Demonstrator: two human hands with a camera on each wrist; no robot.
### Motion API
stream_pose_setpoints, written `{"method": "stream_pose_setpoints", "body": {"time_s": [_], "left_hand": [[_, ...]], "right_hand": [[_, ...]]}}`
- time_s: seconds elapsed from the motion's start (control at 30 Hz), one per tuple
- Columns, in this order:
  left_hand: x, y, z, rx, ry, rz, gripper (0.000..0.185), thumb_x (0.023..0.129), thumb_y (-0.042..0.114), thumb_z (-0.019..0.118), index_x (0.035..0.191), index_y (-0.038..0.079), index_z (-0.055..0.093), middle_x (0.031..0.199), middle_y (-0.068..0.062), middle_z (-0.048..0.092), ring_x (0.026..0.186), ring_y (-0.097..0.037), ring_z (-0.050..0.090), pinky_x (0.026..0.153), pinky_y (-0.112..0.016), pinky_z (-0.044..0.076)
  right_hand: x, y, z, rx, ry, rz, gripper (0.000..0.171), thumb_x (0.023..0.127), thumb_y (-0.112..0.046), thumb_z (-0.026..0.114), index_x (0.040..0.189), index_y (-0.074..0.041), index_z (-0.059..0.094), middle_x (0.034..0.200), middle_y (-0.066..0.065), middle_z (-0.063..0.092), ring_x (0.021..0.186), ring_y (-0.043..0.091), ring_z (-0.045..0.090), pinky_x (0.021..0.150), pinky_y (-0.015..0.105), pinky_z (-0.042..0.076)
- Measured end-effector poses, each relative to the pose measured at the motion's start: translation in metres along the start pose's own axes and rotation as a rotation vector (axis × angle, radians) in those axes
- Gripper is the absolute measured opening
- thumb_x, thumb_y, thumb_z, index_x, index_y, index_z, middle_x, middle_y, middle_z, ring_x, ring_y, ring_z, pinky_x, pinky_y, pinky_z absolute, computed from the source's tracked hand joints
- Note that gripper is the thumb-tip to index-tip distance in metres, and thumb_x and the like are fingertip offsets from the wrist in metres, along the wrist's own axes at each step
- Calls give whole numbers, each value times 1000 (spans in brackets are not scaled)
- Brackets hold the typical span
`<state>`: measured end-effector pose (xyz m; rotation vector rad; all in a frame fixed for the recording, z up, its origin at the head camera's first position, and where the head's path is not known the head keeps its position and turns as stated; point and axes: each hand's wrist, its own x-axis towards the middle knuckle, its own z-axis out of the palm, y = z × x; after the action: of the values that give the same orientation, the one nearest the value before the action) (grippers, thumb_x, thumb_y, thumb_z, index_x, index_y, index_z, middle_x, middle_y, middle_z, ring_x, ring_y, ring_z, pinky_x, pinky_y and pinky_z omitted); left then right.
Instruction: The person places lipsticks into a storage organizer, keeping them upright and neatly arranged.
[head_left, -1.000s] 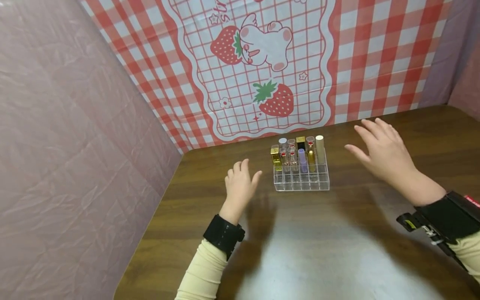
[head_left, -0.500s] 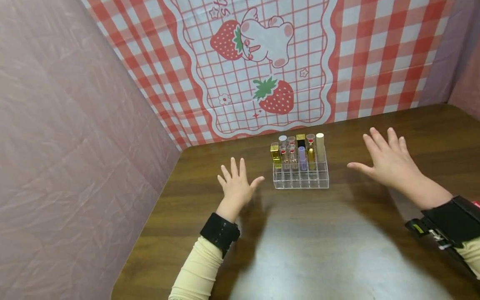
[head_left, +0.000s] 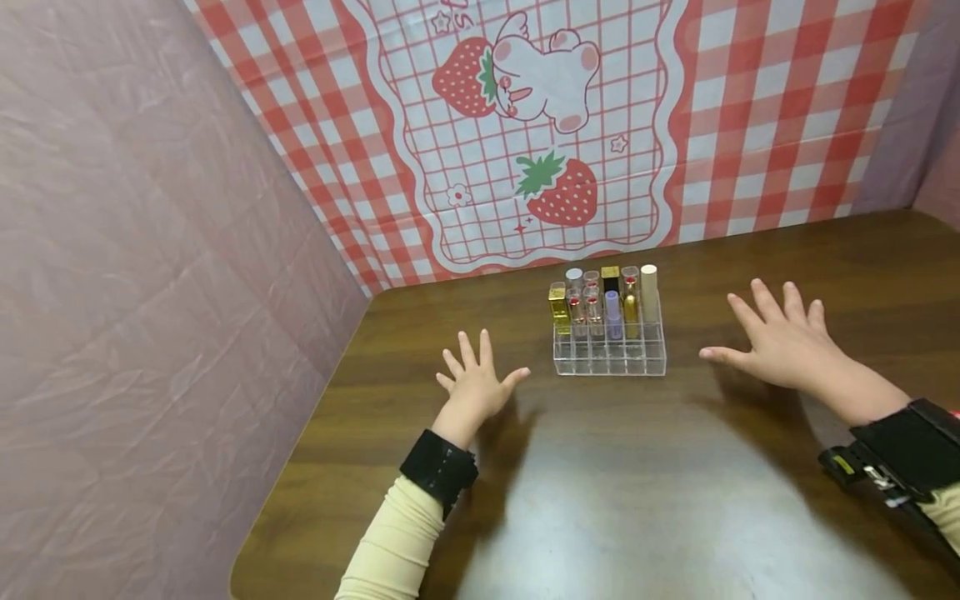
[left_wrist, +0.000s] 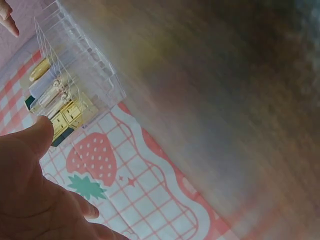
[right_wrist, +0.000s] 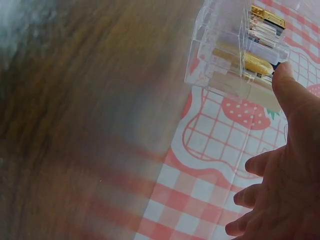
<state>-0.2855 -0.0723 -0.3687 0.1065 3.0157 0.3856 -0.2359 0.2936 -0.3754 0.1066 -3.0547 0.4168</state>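
A clear acrylic lipstick holder (head_left: 611,366) stands on the table near the back edge. Several lipsticks fill its rear rows: a gold square tube (head_left: 558,303), clear tubes (head_left: 593,307) with red inside, a purple tube (head_left: 613,315), a rounded gold tube (head_left: 631,312) and a tall cream tube (head_left: 649,289). The front compartments hold nothing. My left hand (head_left: 474,390), fingers spread, is over the table left of the holder. To its right, my right hand (head_left: 789,348) is spread too, thumb toward the holder. Neither hand holds anything; both wrist views show the holder beyond the thumb.
The brown wooden table (head_left: 615,483) has a shiny glare patch toward the front. Behind it hangs a red-and-white checked cloth (head_left: 787,117) with strawberries. A pinkish wrinkled curtain (head_left: 135,275) closes off the left side.
Both hands have spread their fingers wider and come lower over the table, the right one moving a little toward me. The holder and lipsticks have stayed put, while the head view shifts slightly.
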Motion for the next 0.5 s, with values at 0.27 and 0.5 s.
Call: {"method": "stream_pose_setpoints", "body": {"time_s": [0.27,0.5], "left_hand": [[-3,-1,-1,85,-15,28,89,84,66,42,148,17,6,153,-14,-4,136,-46,-4,105,-61,7],[-4,-2,-2,104,-7,46,87,84,65,41,148,16,9,153,-15,3,136,-45,0,107,-58,7]], "right_hand": [[-3,-4,-2,4,-11,-9,99,81,-68,43,144,1,13,145,34,-3,125,60,-14,91,73,-7],[-3,-5,-7,4,-30,-14,98,82,-68,43,145,-1,11,146,31,-6,124,60,-15,91,73,-8]]}}
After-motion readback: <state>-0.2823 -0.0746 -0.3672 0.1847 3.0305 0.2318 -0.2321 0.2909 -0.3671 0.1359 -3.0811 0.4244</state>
